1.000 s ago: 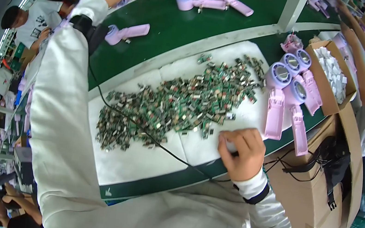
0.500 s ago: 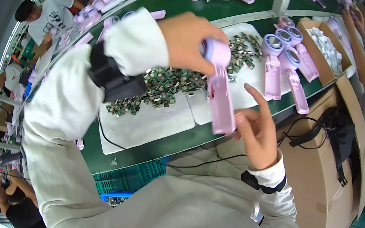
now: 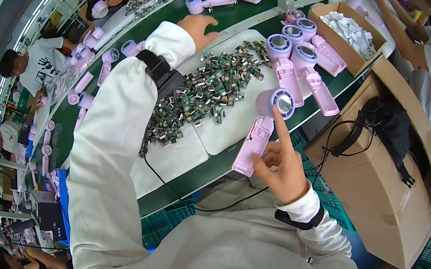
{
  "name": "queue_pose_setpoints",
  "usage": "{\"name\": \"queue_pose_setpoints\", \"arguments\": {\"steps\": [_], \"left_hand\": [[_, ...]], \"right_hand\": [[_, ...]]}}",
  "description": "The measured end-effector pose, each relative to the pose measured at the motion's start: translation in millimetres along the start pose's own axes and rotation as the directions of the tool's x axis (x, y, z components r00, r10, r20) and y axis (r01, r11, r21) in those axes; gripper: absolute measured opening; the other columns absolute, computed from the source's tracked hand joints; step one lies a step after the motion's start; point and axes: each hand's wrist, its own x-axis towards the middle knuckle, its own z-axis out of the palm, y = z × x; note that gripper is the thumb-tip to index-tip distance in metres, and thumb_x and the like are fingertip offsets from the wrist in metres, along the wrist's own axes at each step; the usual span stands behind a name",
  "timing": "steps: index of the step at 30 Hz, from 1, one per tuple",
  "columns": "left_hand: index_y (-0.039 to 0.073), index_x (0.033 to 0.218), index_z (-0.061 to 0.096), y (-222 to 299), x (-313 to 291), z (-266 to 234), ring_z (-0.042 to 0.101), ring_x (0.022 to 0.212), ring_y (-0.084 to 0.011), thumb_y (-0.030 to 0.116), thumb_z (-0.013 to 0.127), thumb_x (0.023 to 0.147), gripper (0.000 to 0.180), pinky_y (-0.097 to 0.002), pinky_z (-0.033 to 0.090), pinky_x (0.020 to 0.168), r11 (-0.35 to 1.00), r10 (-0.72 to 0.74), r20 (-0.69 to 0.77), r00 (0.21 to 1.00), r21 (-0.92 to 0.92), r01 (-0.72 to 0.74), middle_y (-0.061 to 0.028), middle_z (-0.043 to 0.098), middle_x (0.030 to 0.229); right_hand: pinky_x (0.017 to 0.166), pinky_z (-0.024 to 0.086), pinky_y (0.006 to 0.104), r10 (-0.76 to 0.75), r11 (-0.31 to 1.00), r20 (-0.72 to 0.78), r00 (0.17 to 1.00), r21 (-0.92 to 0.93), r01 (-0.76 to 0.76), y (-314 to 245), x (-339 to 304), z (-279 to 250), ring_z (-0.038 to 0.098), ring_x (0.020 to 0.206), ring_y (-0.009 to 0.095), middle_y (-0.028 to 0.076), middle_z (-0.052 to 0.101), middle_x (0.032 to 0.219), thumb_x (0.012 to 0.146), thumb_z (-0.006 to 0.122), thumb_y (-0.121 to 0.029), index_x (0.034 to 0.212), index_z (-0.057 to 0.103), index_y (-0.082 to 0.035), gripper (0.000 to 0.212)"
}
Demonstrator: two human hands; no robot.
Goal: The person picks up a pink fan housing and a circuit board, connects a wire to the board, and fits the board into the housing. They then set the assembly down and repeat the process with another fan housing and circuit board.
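Note:
My right hand (image 3: 283,172) holds a pink and lilac handheld fan (image 3: 253,145) at the near edge of the table. The thumb rests on its open handle shell, and the index finger stretches up to the round head with its silvery disc. My left hand (image 3: 198,28) is reached out across the table, beyond a heap of small green circuit boards (image 3: 205,92). Its visible fingers are extended, with nothing seen in them, just short of another fan (image 3: 195,5) on the green surface. The heap lies on white foam sheets (image 3: 167,163).
Several like fans (image 3: 290,71) lie at the right of the sheets, beside a carton of white pieces (image 3: 346,29). A large cardboard box (image 3: 380,174) with a black bag stands at my right. A dark cable (image 3: 164,185) crosses before me. Other people work at the left and far sides.
My left hand has let go of the fan's head and moved away, far and to the left. The fan is now in my right hand, its disc turned upward. The view has also shifted.

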Motion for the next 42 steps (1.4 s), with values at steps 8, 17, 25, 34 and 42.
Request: {"name": "queue_pose_setpoints", "arguments": {"steps": [8, 17, 25, 34, 42], "left_hand": [[0.005, 0.115, 0.074, -29.6, -9.2, 20.2, 0.073, 0.085, -0.0290, 0.019, 0.079, 0.084, 0.034, -0.0383, 0.058, 0.081, 1.000, -0.007, 0.337, 0.941, -0.002, 0.008, -0.0147, 0.076, 0.098], [0.001, 0.098, 0.070, 19.5, -57.0, -41.0, 0.069, 0.078, -0.0211, 0.010, 0.080, 0.080, 0.023, -0.0325, 0.057, 0.075, 0.973, 0.019, -0.059, 0.998, -0.227, -0.032, -0.0093, 0.070, 0.085], [0.000, 0.108, 0.065, 113.6, -196.7, -98.2, 0.071, 0.099, -0.0157, -0.005, 0.069, 0.090, 0.020, -0.0306, 0.056, 0.088, 0.678, -0.226, -0.043, 0.973, -0.724, 0.126, -0.0065, 0.072, 0.102], [-0.004, 0.119, 0.066, 157.9, -285.3, -29.5, 0.070, 0.102, -0.0188, -0.008, 0.071, 0.090, 0.030, -0.0307, 0.055, 0.091, 0.408, -0.328, 0.193, 0.925, -0.854, 0.323, -0.0119, 0.071, 0.111], [-0.007, 0.119, 0.067, 171.8, -292.8, 14.0, 0.069, 0.104, -0.0199, -0.008, 0.072, 0.089, 0.030, -0.0321, 0.053, 0.095, 0.427, -0.364, 0.069, 0.929, -0.874, 0.232, -0.0135, 0.071, 0.113]], "right_hand": [[0.065, 0.053, 0.0311, -0.064, 0.993, 0.142, 0.988, -0.087, 0.077, -3.5, -3.2, -3.6, 0.062, 0.063, 0.016, 0.009, 0.061, 0.074, 0.085, 0.064, 0.004, 0.160, 0.040, -0.016, 0.081], [0.064, 0.051, 0.0282, -0.176, 0.977, 0.250, 0.952, -0.078, 0.201, -21.4, -8.1, 14.6, 0.058, 0.061, 0.014, 0.010, 0.062, 0.079, 0.084, 0.060, 0.009, 0.151, 0.053, -0.012, 0.071], [0.061, 0.049, 0.0268, -0.160, 0.983, 0.194, 0.968, -0.061, 0.175, -16.1, 12.6, 33.3, 0.055, 0.059, 0.013, 0.011, 0.065, 0.083, 0.087, 0.057, 0.008, 0.150, 0.055, -0.010, 0.065], [0.057, 0.050, 0.0282, -0.152, 0.944, 0.130, 0.980, -0.275, 0.183, -18.6, -5.2, 32.1, 0.060, 0.059, 0.014, 0.012, 0.068, 0.082, 0.088, 0.060, 0.006, 0.146, 0.059, -0.012, 0.060], [0.055, 0.053, 0.0342, -0.279, 0.772, 0.263, 0.923, -0.510, 0.379, -17.2, 20.5, 40.6, 0.066, 0.059, 0.020, 0.007, 0.068, 0.071, 0.085, 0.074, -0.004, 0.128, 0.072, -0.015, 0.044]]}}
